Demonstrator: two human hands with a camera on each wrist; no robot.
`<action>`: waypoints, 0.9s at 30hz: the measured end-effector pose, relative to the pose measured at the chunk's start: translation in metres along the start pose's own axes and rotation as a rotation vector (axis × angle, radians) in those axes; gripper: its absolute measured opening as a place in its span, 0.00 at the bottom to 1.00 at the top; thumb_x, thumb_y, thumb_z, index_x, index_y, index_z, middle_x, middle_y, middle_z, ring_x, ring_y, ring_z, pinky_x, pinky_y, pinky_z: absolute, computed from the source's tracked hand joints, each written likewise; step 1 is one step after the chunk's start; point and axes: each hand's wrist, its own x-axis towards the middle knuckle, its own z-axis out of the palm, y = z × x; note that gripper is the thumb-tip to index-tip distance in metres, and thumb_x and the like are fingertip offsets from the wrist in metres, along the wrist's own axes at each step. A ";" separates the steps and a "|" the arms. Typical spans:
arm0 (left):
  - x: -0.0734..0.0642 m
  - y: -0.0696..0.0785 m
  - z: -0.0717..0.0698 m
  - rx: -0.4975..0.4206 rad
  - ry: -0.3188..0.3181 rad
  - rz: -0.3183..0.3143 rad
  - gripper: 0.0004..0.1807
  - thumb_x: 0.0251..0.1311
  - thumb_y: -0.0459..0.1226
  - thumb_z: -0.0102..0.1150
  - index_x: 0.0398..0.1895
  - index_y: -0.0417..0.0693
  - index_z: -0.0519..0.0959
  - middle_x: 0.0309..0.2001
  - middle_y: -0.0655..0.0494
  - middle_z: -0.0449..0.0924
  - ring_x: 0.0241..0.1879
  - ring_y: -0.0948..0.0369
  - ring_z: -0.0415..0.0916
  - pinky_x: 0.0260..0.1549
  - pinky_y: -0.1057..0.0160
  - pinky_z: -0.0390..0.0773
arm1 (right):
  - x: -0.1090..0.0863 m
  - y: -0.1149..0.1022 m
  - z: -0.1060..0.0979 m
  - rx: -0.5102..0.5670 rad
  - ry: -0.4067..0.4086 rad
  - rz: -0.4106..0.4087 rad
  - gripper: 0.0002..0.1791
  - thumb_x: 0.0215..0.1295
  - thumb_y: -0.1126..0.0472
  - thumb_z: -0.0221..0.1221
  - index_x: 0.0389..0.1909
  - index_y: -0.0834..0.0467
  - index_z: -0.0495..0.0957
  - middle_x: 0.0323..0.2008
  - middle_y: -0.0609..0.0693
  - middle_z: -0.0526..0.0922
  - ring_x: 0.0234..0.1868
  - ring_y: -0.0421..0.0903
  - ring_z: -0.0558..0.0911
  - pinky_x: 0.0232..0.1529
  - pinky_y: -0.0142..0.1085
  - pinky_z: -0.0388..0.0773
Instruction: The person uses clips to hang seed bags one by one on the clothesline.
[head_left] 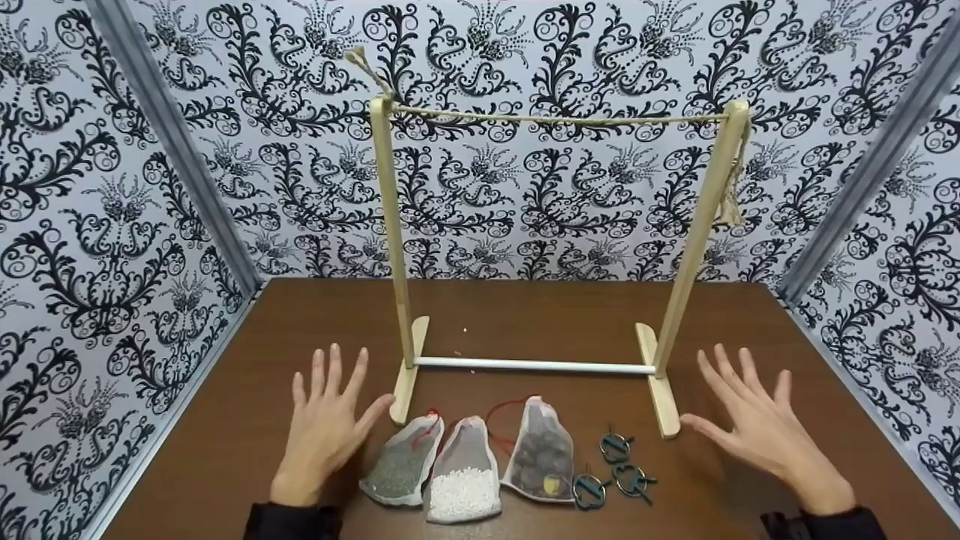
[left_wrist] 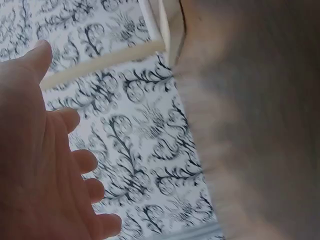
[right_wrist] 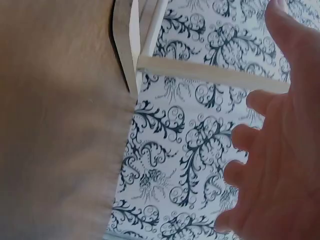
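Note:
My left hand (head_left: 328, 424) is spread palm down at the left, fingers straight, holding nothing. At the right my right hand (head_left: 765, 427) is spread the same way. Between them stands a wooden frame (head_left: 390, 225) with a string (head_left: 555, 118) tied across its top and a white rod (head_left: 532, 365) low down. In front of it lie three mesh bags: one with greenish dried bits (head_left: 401, 469), one with white grains (head_left: 463, 491), one with dark round pieces (head_left: 541, 454). Several dark green clips with metal rings (head_left: 615, 448) lie to the bags' right.
The brown table (head_left: 300, 315) is bounded by walls of black-and-white patterned paper (head_left: 487, 187) at the back and sides. Red drawstrings (head_left: 495, 412) trail from the bags. Loose string ends (head_left: 733, 202) hang at the frame's right post. Tiny white specks lie behind the rod.

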 end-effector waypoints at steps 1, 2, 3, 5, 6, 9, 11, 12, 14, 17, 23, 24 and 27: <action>0.001 0.004 -0.001 -0.002 -0.004 0.011 0.43 0.70 0.64 0.48 0.81 0.53 0.55 0.79 0.35 0.42 0.78 0.38 0.34 0.70 0.31 0.36 | -0.001 -0.002 -0.001 0.003 0.021 -0.028 0.53 0.64 0.37 0.64 0.82 0.46 0.45 0.79 0.61 0.48 0.79 0.61 0.38 0.66 0.66 0.16; 0.002 0.009 -0.002 -0.004 -0.005 0.023 0.43 0.70 0.64 0.47 0.81 0.53 0.55 0.79 0.36 0.41 0.78 0.38 0.34 0.71 0.32 0.35 | -0.001 -0.005 -0.003 0.009 0.041 -0.056 0.54 0.62 0.37 0.66 0.82 0.47 0.47 0.78 0.61 0.50 0.79 0.62 0.43 0.68 0.66 0.20; 0.003 0.015 -0.003 -0.009 -0.007 0.036 0.44 0.70 0.64 0.47 0.81 0.53 0.54 0.79 0.36 0.40 0.78 0.39 0.33 0.71 0.33 0.34 | -0.001 -0.008 -0.004 0.015 0.061 -0.083 0.55 0.60 0.38 0.68 0.81 0.48 0.50 0.77 0.61 0.54 0.78 0.64 0.47 0.69 0.66 0.25; 0.005 0.028 -0.005 -0.021 -0.005 0.070 0.44 0.69 0.65 0.48 0.81 0.53 0.54 0.79 0.36 0.39 0.78 0.40 0.33 0.71 0.34 0.33 | -0.001 -0.016 -0.007 0.031 0.094 -0.129 0.55 0.55 0.38 0.71 0.79 0.51 0.57 0.75 0.60 0.61 0.75 0.65 0.58 0.72 0.66 0.36; 0.005 0.035 -0.006 -0.026 -0.001 0.090 0.45 0.69 0.65 0.48 0.81 0.52 0.54 0.79 0.37 0.40 0.78 0.40 0.33 0.71 0.34 0.33 | -0.001 -0.021 -0.008 0.037 0.105 -0.151 0.54 0.53 0.37 0.72 0.78 0.52 0.60 0.73 0.60 0.65 0.72 0.65 0.64 0.72 0.65 0.42; 0.007 0.060 -0.009 -0.054 0.000 0.162 0.45 0.70 0.64 0.47 0.81 0.51 0.53 0.79 0.38 0.40 0.78 0.42 0.33 0.71 0.35 0.34 | -0.002 -0.037 -0.008 0.030 0.115 -0.216 0.47 0.50 0.35 0.73 0.67 0.57 0.75 0.62 0.56 0.80 0.59 0.60 0.80 0.65 0.61 0.67; 0.007 0.077 -0.010 -0.078 -0.003 0.220 0.44 0.71 0.64 0.45 0.81 0.50 0.52 0.79 0.40 0.40 0.78 0.43 0.33 0.72 0.36 0.35 | -0.003 -0.047 -0.006 0.013 0.100 -0.248 0.42 0.49 0.31 0.72 0.58 0.56 0.81 0.52 0.52 0.85 0.49 0.53 0.85 0.50 0.56 0.80; 0.008 0.086 -0.010 -0.096 -0.004 0.253 0.44 0.71 0.64 0.44 0.81 0.49 0.52 0.79 0.41 0.40 0.78 0.43 0.34 0.72 0.36 0.36 | -0.004 -0.052 -0.004 0.004 0.091 -0.261 0.40 0.49 0.30 0.71 0.54 0.55 0.83 0.48 0.49 0.86 0.45 0.50 0.85 0.43 0.52 0.83; 0.008 0.103 -0.009 -0.147 0.001 0.323 0.43 0.72 0.63 0.44 0.81 0.49 0.53 0.80 0.43 0.41 0.79 0.44 0.36 0.72 0.37 0.39 | -0.004 -0.059 0.001 -0.005 0.067 -0.284 0.37 0.48 0.27 0.69 0.48 0.53 0.84 0.43 0.46 0.84 0.40 0.46 0.84 0.32 0.46 0.83; 0.008 0.126 -0.005 -0.231 0.033 0.451 0.43 0.72 0.62 0.46 0.80 0.48 0.54 0.79 0.44 0.46 0.78 0.46 0.43 0.72 0.40 0.46 | -0.003 -0.066 0.011 -0.001 0.019 -0.297 0.39 0.46 0.25 0.68 0.47 0.53 0.84 0.43 0.44 0.83 0.38 0.46 0.84 0.27 0.43 0.80; 0.010 0.169 0.015 -0.367 0.113 0.693 0.42 0.71 0.59 0.53 0.79 0.46 0.58 0.76 0.46 0.61 0.73 0.50 0.61 0.68 0.48 0.64 | -0.007 -0.070 0.025 0.018 -0.160 -0.216 0.46 0.40 0.19 0.65 0.47 0.54 0.81 0.40 0.43 0.80 0.37 0.46 0.83 0.26 0.44 0.78; 0.010 0.176 0.018 -0.369 0.115 0.716 0.43 0.70 0.60 0.53 0.79 0.47 0.58 0.75 0.47 0.62 0.72 0.51 0.62 0.67 0.49 0.65 | -0.008 -0.071 0.026 0.026 -0.197 -0.198 0.46 0.39 0.19 0.65 0.46 0.54 0.81 0.39 0.42 0.79 0.36 0.45 0.81 0.26 0.43 0.77; 0.010 0.196 0.028 -0.355 0.105 0.755 0.43 0.69 0.61 0.54 0.79 0.48 0.59 0.74 0.49 0.64 0.70 0.55 0.66 0.65 0.51 0.69 | -0.008 -0.073 0.029 0.058 -0.298 -0.162 0.43 0.37 0.19 0.67 0.41 0.52 0.79 0.35 0.38 0.73 0.31 0.40 0.76 0.25 0.41 0.73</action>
